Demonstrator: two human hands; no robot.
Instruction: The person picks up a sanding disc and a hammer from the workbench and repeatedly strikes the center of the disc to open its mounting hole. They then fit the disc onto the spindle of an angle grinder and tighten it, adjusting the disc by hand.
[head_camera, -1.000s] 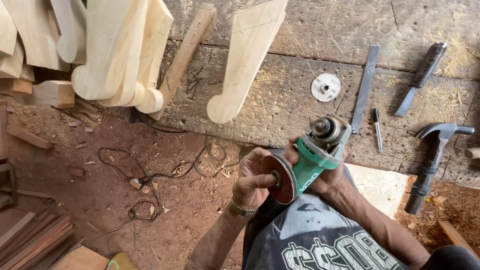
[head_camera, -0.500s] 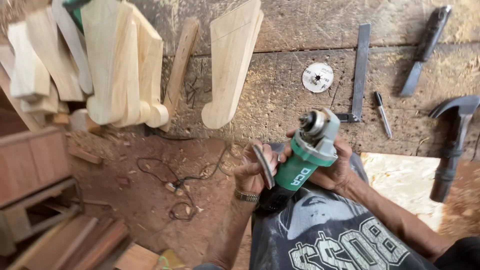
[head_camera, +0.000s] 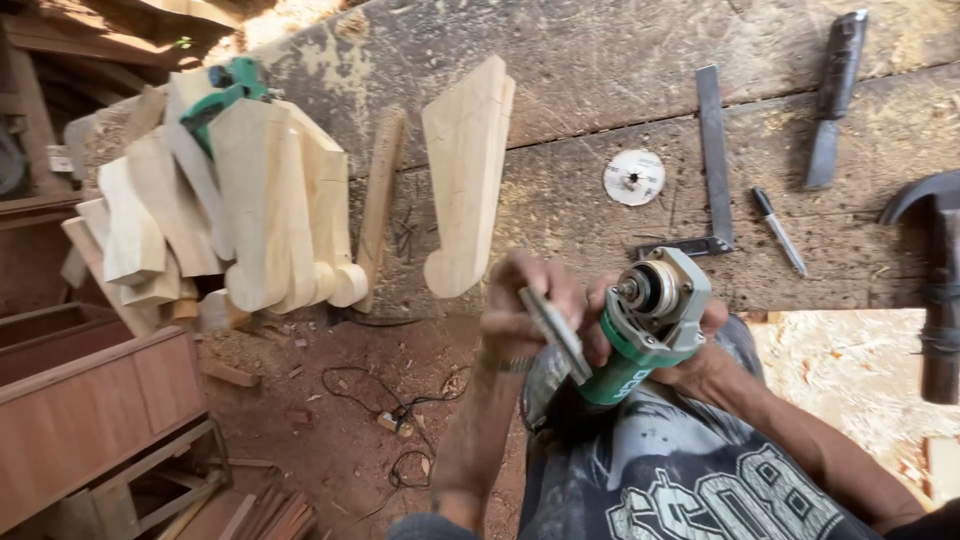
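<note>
Right grip (head_camera: 690, 345) clasps green grinder (head_camera: 640, 325); left hand (head_camera: 530, 300) pinches disc (head_camera: 555, 330).

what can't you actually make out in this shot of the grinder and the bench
Head view only:
- Disc held by the left hand: motion-blurred and edge-on, so its type is unclear.
- Angle grinder: rear body hidden under the right hand.
- Hammer: head cut off by the right edge.
- Second green tool: mostly hidden behind the stacked cut wooden pieces.
- Chisel: its tip is too small to judge.
</note>
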